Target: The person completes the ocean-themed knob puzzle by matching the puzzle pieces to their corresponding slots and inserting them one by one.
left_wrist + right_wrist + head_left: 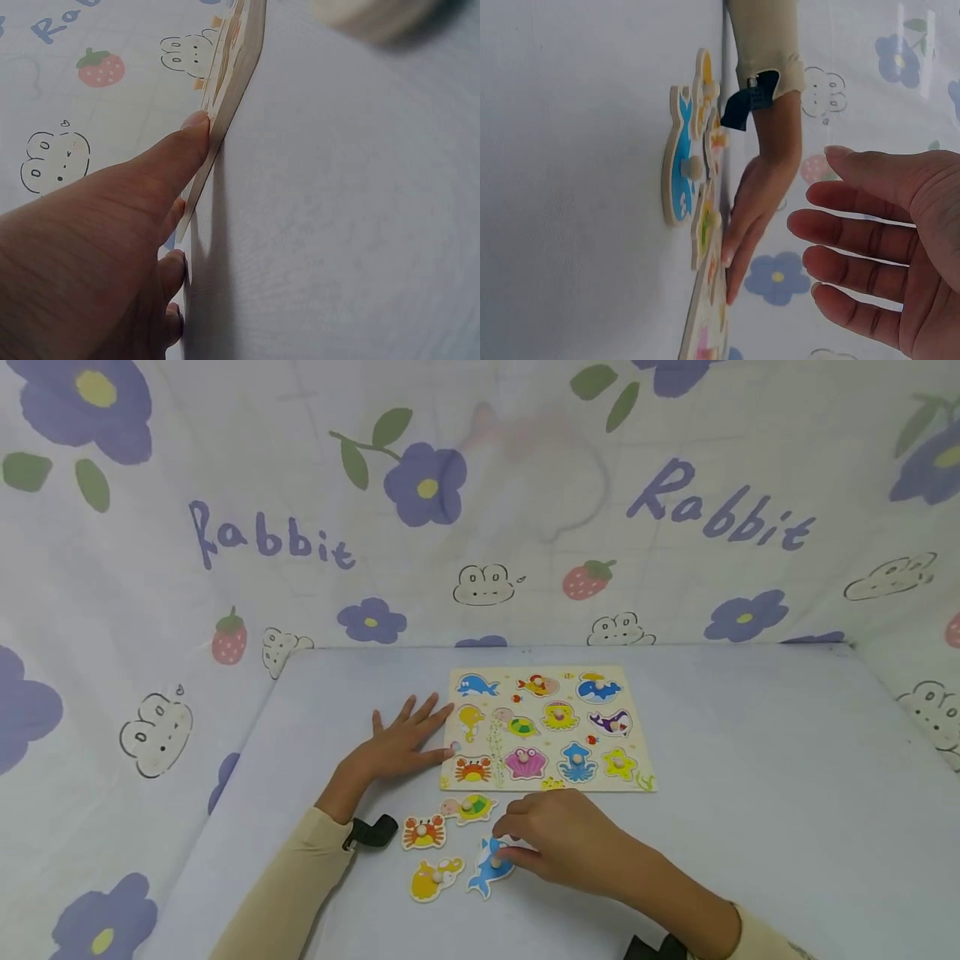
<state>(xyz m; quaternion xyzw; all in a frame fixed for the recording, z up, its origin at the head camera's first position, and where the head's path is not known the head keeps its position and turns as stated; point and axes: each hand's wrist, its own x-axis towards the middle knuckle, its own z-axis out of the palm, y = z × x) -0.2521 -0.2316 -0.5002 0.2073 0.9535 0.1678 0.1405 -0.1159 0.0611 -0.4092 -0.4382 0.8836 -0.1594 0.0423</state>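
My left hand (397, 743) lies with spread fingers beside the wooden peg puzzle board (641, 756); its thumb touches the board's left edge. My right hand (566, 843) hovers by a blue dolphin piece (484, 872) with a round knob. In the right wrist view, the fingers (855, 229) are loosely bent and stand apart from the dolphin piece (681, 150). Near it lie a turtle piece (478, 807), a crab piece (424, 842) and a yellow seahorse piece (424, 883). Knobbed sea animals sit in the board; its dolphin, seahorse, turtle and crab pictures show no knobs.
A pale table (750, 793) carries the board and the loose pieces. Behind it and at the sides hangs a white curtain (525, 543) printed with flowers, strawberries and rabbits. Black straps (372, 832) are around both wrists.
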